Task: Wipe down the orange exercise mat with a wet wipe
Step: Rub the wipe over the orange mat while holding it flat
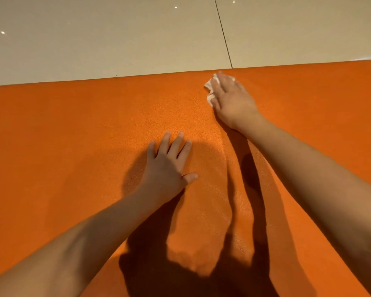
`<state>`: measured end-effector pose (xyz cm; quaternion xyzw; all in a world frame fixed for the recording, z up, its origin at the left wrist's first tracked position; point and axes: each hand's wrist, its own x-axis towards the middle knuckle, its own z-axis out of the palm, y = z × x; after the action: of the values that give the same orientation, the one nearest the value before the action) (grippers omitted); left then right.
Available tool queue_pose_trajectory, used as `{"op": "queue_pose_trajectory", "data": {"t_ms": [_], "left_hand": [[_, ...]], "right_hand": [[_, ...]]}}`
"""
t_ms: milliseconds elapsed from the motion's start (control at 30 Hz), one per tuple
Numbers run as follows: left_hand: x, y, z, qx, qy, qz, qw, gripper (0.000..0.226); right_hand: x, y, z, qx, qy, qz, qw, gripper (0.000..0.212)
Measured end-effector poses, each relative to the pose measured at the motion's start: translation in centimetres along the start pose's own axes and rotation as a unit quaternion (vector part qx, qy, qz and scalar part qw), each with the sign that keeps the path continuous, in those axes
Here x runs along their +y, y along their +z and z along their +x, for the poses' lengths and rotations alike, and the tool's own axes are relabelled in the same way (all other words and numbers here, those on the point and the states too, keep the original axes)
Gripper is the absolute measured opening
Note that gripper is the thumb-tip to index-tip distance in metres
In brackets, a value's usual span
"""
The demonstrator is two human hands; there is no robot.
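The orange exercise mat [73, 136] lies flat on the floor and fills most of the view. My right hand [231, 99] is stretched to the mat's far edge and presses a crumpled white wet wipe [210, 87] flat against the mat with straight fingers. Most of the wipe is hidden under the palm; only its left side and a bit at the fingertips show. My left hand [169, 166] rests flat on the mat nearer to me, fingers spread, holding nothing.
Beyond the mat's far edge lies a glossy beige tiled floor [116, 35] with a dark grout line [223, 33]. Shadows of my arms fall across the near part of the mat.
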<state>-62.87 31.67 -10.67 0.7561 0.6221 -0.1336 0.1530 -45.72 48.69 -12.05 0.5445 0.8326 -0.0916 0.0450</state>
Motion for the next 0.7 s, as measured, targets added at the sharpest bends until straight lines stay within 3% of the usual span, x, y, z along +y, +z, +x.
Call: {"op": "queue_pose_trajectory", "data": {"t_ms": [100,267,433,567,700], "left_hand": [[0.0,-0.1,0.0,-0.007,-0.001,-0.002,1.000,0.085],[-0.1,0.1,-0.2,-0.009,-0.002,0.005,1.000,0.084],[-0.2,0.4,-0.3,-0.010,0.000,0.012,1.000,0.083],[-0.1,0.4,-0.4,0.004,-0.001,0.009,1.000,0.084],[0.3,0.4,-0.6,0.000,-0.007,0.026,1.000,0.080]], "right_hand": [[0.4,-0.6,1.8,0.002,0.093,0.022,0.995,0.054],[0.7,0.2,0.1,0.011,-0.028,0.007,1.000,0.053],[2.4,0.2,-1.4,0.040,0.098,0.019,0.994,0.053],[1.1,1.5,-4.6,0.044,-0.019,0.046,0.998,0.052],[3.1,1.9,-6.2,0.102,0.054,0.067,0.991,0.044]]}}
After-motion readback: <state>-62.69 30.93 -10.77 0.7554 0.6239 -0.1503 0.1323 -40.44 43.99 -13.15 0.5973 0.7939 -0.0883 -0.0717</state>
